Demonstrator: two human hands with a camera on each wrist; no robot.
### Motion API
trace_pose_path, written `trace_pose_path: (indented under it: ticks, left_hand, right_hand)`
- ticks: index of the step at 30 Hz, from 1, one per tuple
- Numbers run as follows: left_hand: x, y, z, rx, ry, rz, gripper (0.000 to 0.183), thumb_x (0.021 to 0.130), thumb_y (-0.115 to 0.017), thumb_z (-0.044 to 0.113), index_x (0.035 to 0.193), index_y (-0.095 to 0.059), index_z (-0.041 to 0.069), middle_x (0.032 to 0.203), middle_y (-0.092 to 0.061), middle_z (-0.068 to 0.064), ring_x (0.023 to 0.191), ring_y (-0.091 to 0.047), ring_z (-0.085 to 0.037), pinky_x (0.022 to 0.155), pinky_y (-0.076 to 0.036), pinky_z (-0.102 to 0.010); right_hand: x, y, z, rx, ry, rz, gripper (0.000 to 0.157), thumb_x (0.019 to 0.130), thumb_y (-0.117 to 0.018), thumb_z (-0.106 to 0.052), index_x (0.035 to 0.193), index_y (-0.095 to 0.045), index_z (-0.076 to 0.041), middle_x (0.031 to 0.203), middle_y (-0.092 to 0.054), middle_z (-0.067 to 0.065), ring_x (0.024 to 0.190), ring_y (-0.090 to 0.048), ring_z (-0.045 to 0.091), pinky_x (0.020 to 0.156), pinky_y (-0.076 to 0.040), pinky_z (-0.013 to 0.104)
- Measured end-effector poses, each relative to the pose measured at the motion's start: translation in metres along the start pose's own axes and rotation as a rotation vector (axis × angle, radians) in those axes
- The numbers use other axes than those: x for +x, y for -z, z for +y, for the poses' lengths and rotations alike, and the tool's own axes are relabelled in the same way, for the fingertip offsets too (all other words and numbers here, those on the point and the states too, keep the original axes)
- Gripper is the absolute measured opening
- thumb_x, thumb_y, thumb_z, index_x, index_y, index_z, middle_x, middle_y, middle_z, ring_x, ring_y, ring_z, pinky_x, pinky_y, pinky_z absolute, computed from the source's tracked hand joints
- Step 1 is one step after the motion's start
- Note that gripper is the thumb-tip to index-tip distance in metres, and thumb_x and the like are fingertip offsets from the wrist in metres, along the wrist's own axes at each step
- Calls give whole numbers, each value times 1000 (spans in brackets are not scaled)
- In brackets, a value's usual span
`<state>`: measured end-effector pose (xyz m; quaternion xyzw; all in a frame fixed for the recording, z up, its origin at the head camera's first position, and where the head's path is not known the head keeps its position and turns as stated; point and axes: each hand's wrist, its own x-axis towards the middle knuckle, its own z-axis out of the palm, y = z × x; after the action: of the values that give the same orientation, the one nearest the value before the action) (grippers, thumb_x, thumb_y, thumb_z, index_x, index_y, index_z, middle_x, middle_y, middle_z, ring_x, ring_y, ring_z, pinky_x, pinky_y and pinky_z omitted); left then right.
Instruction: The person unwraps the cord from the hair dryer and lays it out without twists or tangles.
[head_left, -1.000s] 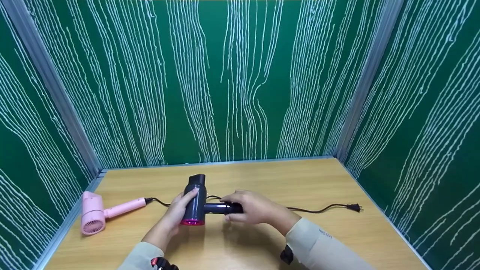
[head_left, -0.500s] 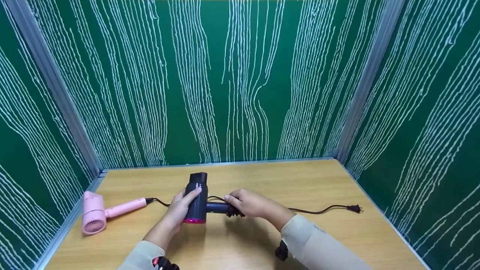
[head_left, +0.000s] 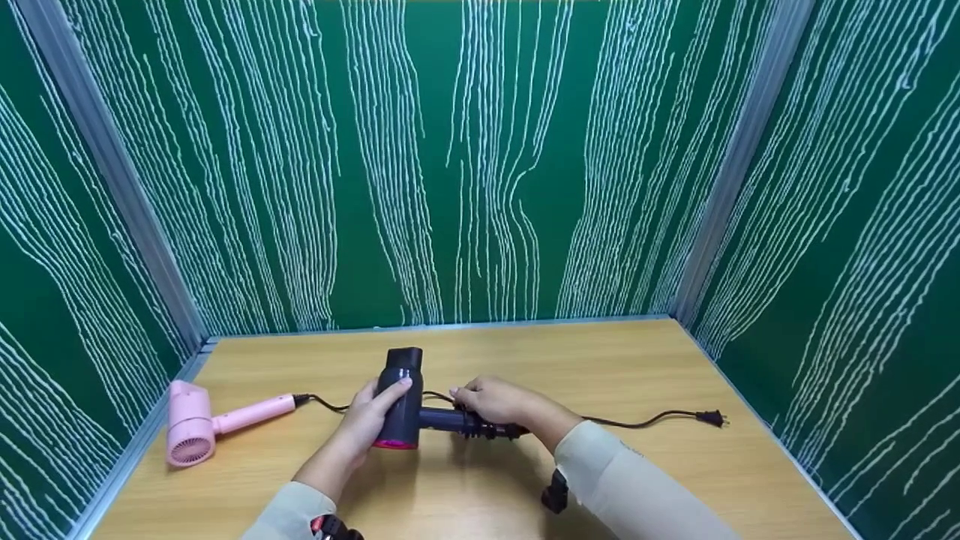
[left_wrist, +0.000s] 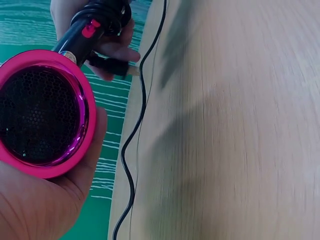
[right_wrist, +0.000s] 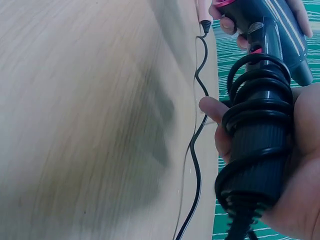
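Observation:
My left hand (head_left: 365, 418) holds a dark hair dryer (head_left: 403, 411) round its barrel, above the table. The dryer's pink-rimmed intake (left_wrist: 37, 115) fills the side of the left wrist view. My right hand (head_left: 506, 400) is at the far end of the handle, palm alongside it. Several loops of black power cord (right_wrist: 257, 107) are wound round that handle, as the right wrist view shows. In the left wrist view, the right fingers hold the cord's plug (left_wrist: 111, 65), its prongs sticking out past the fingertips.
A pink hair dryer (head_left: 189, 429) lies at the table's left. Its black cord (head_left: 637, 422) runs behind my hands across the table (head_left: 600, 495) to a plug (head_left: 709, 418) on the right. Green panels (head_left: 510, 300) with white lines enclose the table.
My right hand has moved from gripping round the handle to above and behind it, uncovering the cord loops and handle end. The dark hair dryer has shifted slightly right in view.

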<state>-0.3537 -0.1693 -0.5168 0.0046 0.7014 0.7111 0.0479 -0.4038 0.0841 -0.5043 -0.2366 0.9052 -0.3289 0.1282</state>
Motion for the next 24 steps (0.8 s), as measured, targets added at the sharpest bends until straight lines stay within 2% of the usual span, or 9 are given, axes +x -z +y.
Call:
trace_pose_path:
  ticks: [3,6,8,12,15,19,24]
  left_hand:
    - [0,-3,-1,3,4,-9,63,101,-67,48,144,-50,5,106,-71,-12,88,-72,-22,76,-62,-35]
    - [0,-4,-2,5,7,-19,65,101,-67,48,146,-49,4,109,-71,-13,90,-72,-23,77,-62,-35]
    - [0,-5,-2,7,9,-21,66,101,-67,49,146,-49,4,110,-71,-13,91,-72,-23,77,-62,-35]
    - [0,-6,-2,6,8,-14,65,102,-66,49,146,-49,4,110,-71,-13,91,-72,-22,77,-62,-35]
    - [-1,-7,-1,2,11,-7,64,101,-67,49,144,-50,5,108,-71,-13,90,-72,-22,76,-62,-35]
    - [0,-8,-1,-2,13,10,64,100,-69,48,143,-50,5,107,-70,-13,89,-71,-22,74,-62,-34]
    - [3,-8,-4,-16,6,61,59,100,-69,46,137,-51,4,102,-70,-12,85,-72,-22,72,-62,-34]
  right_hand:
    - [3,0,-1,9,-19,26,45,111,-51,-42,84,-76,-16,76,-65,-4,69,-57,11,66,-46,27]
    - [6,0,-3,53,-17,75,32,107,-61,-35,99,-81,-12,91,-75,-1,79,-64,12,75,-53,29]
    - [7,0,-5,99,-15,111,26,104,-66,-31,111,-80,-11,98,-77,2,85,-67,15,79,-56,32]
    - [10,1,-8,224,-29,171,32,99,-72,-25,129,-69,-12,99,-76,7,90,-72,25,74,-58,33]
    - [12,3,-9,316,-54,214,44,97,-74,-22,138,-63,-13,94,-74,5,87,-71,25,70,-56,30]
    - [13,7,-11,436,-63,268,51,93,-75,-15,142,-62,-10,88,-73,4,76,-67,19,63,-54,27]
    - [9,12,-19,619,-50,304,43,95,-74,-10,135,-60,-6,89,-75,9,71,-69,19,61,-59,27]
